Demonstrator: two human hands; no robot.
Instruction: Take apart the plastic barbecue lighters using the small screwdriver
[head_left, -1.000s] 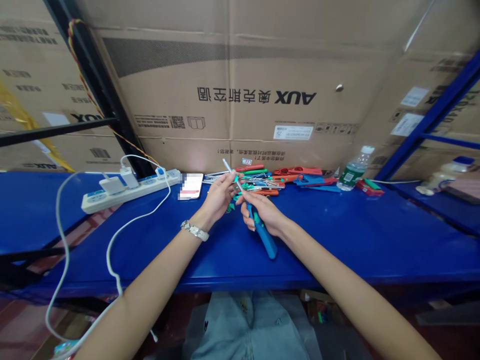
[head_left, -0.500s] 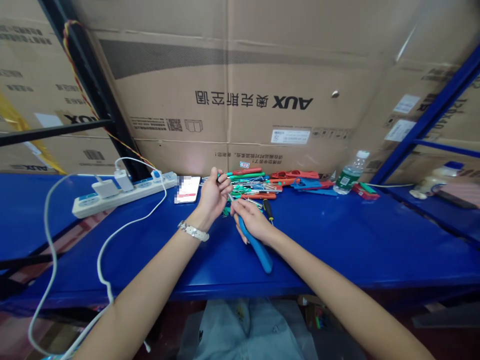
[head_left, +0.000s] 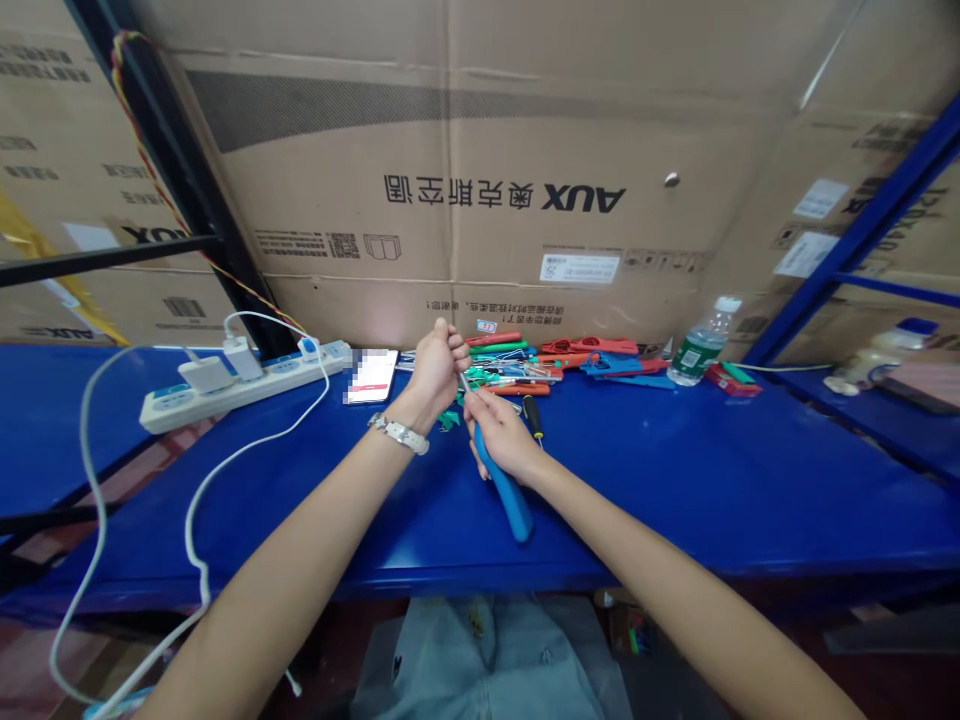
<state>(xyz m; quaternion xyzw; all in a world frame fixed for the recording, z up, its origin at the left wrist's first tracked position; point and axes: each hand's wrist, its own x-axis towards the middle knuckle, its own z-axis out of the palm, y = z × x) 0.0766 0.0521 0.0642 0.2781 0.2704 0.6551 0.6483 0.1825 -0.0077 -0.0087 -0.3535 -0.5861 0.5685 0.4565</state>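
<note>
My right hand (head_left: 504,432) is wrapped around a tool with a long, curved blue handle (head_left: 510,500), which slants down toward the table's front edge. A short piece of its grey metal end (head_left: 464,381) shows between my two hands; the working tip is hidden. My left hand (head_left: 439,368) is closed, fingers curled, just ahead of that metal end. What it grips cannot be made out. Right behind both hands lies a pile of tools (head_left: 514,372) with red, green and orange handles. A black-and-yellow screwdriver (head_left: 533,417) lies beside my right hand.
Left of my hands are a phone (head_left: 373,377) and a white power strip (head_left: 247,385) with a trailing cable (head_left: 196,510). At the right stand red and blue plastic pieces (head_left: 622,368), a water bottle (head_left: 701,345) and a red box (head_left: 733,379). Cardboard (head_left: 495,120) rises behind the blue table (head_left: 675,480).
My left hand has curled its fingers tighter and turned slightly. The blue-handled tool, still in my right hand, has swung a little to the left at its lower end.
</note>
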